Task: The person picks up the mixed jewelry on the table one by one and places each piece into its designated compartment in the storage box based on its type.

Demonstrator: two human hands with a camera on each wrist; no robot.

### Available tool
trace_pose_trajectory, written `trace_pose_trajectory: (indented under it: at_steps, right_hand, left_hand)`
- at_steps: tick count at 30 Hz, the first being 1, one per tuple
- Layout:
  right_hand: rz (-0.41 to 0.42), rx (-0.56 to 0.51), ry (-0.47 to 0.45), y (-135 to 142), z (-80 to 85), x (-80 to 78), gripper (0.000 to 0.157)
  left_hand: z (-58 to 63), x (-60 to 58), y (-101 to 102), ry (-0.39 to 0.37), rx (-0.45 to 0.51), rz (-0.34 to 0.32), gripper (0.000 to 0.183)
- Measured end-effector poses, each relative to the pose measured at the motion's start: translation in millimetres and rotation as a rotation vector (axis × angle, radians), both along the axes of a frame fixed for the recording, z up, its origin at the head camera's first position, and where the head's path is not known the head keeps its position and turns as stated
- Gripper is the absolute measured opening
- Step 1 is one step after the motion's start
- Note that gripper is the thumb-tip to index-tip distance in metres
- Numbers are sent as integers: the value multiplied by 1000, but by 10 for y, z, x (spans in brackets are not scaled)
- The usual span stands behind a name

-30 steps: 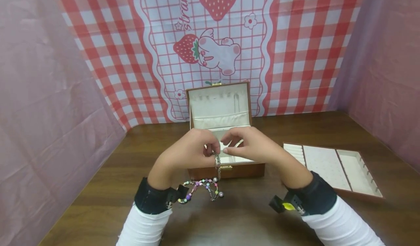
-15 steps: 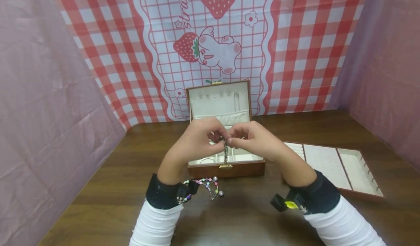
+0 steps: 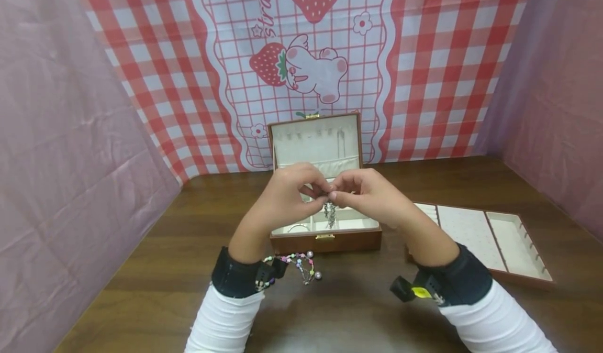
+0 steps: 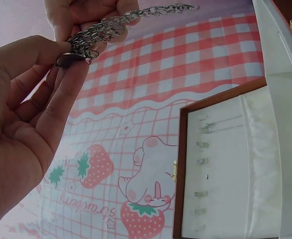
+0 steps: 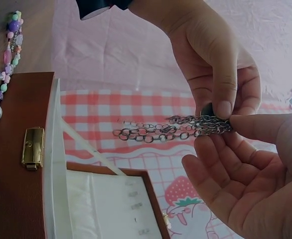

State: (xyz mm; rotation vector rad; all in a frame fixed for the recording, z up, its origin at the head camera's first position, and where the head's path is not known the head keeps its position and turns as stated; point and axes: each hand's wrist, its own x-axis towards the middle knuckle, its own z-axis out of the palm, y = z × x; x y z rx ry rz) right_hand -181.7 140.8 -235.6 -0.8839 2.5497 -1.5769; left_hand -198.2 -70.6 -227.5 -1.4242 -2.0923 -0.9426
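My left hand (image 3: 292, 193) and right hand (image 3: 369, 193) meet at the fingertips above an open brown jewelry box (image 3: 301, 245). Between them they pinch one end of a silver link chain (image 3: 331, 218), whose several strands hang down over the box. Up close in the left wrist view, my left thumb and fingers grip a dark, shiny disc (image 4: 69, 60) beside the bunched links. From the right, in the right wrist view, my right thumb and fingers hold the same chain end (image 5: 218, 124). Whether the chain is a bracelet or a necklace, I cannot tell.
A colorful bead string (image 3: 299, 261) with pearl-like beads lies before the box, partly behind my left wrist strap. To the right sits a cream-lined divided tray (image 3: 471, 238). A thin ring-shaped band (image 3: 298, 228) lies inside the box; its raised lid (image 3: 315, 138) carries a fine chain.
My left hand has moved right and up, carrying the chain from the box's front edge to over its inside. My right fingers, apart from it at first, now pinch the chain end too.
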Motion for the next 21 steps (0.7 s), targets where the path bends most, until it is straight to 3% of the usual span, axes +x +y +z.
trace_pose_trajectory:
  at_steps: [12, 18, 21]
  right_hand:
    - [-44, -42, 32, 43, 57, 44, 13]
    - [-54, -64, 58, 42, 75, 58, 12]
    - [-49, -74, 54, 39, 84, 60, 12]
  left_hand:
    - [-5, -32, -28, -66, 2, -24, 16]
    - [-2, -17, -28, -106, 8, 28, 9]
    - [4, -7, -15, -211, 30, 83, 8]
